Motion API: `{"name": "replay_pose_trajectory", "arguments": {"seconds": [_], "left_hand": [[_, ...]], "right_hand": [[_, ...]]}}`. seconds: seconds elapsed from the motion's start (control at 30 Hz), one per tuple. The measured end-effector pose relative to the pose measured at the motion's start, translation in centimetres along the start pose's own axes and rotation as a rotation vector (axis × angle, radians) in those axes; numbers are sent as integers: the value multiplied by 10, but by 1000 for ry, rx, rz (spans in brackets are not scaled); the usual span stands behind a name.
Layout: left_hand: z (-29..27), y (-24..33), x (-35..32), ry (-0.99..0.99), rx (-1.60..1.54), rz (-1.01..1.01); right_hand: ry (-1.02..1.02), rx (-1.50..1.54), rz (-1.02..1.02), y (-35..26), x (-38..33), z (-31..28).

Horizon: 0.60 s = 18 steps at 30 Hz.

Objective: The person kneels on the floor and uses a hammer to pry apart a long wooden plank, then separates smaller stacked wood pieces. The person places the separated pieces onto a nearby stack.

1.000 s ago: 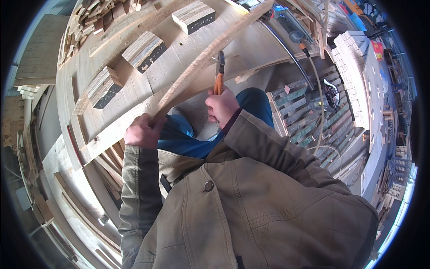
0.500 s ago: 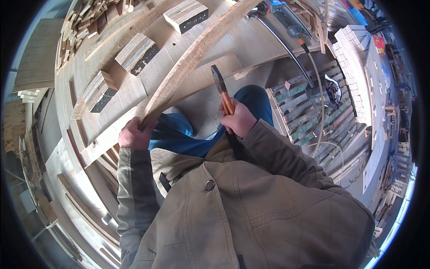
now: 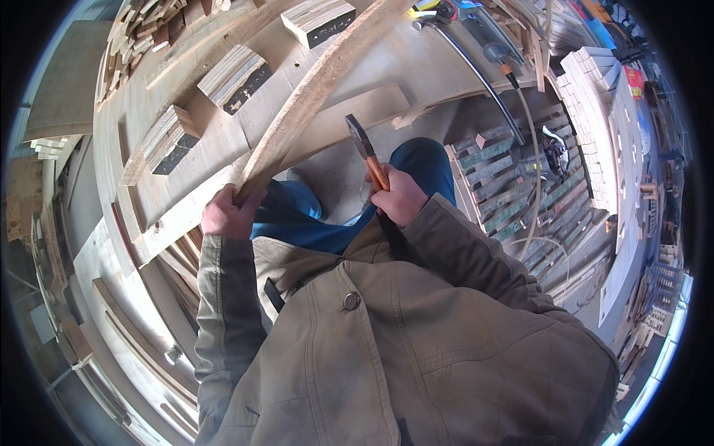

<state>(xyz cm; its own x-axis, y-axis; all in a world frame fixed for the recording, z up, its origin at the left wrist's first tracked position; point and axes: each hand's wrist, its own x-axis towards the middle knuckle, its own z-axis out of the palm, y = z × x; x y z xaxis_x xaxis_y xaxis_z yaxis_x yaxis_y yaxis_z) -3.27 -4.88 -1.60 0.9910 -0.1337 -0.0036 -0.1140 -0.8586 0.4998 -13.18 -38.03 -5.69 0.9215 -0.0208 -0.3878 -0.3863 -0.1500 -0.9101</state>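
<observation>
Left hand (image 3: 229, 215) pinches wooden strip (image 3: 306, 91) at near worktop (image 3: 229, 132) edge; right hand (image 3: 401, 198) clasps orange-handled tool (image 3: 366, 149) in open room alongside

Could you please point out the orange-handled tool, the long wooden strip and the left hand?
Orange-handled tool (image 3: 375, 167): head view, on its handle.
Long wooden strip (image 3: 314, 86): head view, midway along it.
Left hand (image 3: 229, 214): head view, on its back.
</observation>
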Motion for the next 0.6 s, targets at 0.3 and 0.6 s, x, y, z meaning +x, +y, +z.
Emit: {"name": "replay_pose_trajectory", "arguments": {"seconds": [0.3,0.6], "left_hand": [[1,1,-2,-6,23,-14],[7,-3,-6,24,16,29]], "right_hand": [[184,-729,-226,-12,-9,0],[219,-719,-137,-19,-8,-8]]}}
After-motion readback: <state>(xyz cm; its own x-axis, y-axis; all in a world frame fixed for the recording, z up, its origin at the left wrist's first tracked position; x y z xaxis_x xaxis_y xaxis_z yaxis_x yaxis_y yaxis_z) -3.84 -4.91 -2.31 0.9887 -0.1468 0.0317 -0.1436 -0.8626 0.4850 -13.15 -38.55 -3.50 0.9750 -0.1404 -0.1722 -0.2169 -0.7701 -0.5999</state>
